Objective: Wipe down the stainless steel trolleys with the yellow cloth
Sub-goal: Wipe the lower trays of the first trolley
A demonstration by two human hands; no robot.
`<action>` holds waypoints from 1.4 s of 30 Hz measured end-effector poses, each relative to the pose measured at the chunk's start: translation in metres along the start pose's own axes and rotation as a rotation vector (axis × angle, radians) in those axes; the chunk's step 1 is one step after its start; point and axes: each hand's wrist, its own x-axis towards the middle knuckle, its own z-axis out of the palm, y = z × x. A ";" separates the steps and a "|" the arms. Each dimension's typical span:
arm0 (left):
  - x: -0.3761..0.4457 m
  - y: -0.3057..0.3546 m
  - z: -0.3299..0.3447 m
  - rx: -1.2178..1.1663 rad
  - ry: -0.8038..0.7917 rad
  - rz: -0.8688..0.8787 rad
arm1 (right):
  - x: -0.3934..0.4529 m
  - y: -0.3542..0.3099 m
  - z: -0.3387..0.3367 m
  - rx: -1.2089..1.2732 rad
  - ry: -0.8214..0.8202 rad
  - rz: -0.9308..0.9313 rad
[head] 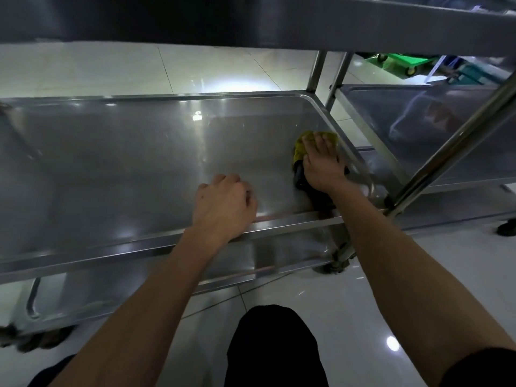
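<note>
The right hand pressed flat, fingers straight, on the yellow cloth in the far right corner of the trolley's middle shelf; the left hand rested loosely curled, holding nothing. Firm overlapping strokes leftward would suit: open steel there, raised rim close right
</note>
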 end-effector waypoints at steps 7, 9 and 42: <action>-0.032 -0.094 -0.037 0.029 0.120 -0.199 | 0.011 -0.066 0.023 0.003 -0.047 -0.079; -0.039 -0.109 -0.044 0.036 0.042 -0.214 | 0.014 -0.085 0.028 -0.009 -0.060 -0.094; -0.005 -0.003 -0.010 0.048 -0.051 -0.041 | 0.025 -0.073 0.018 0.092 -0.102 -0.191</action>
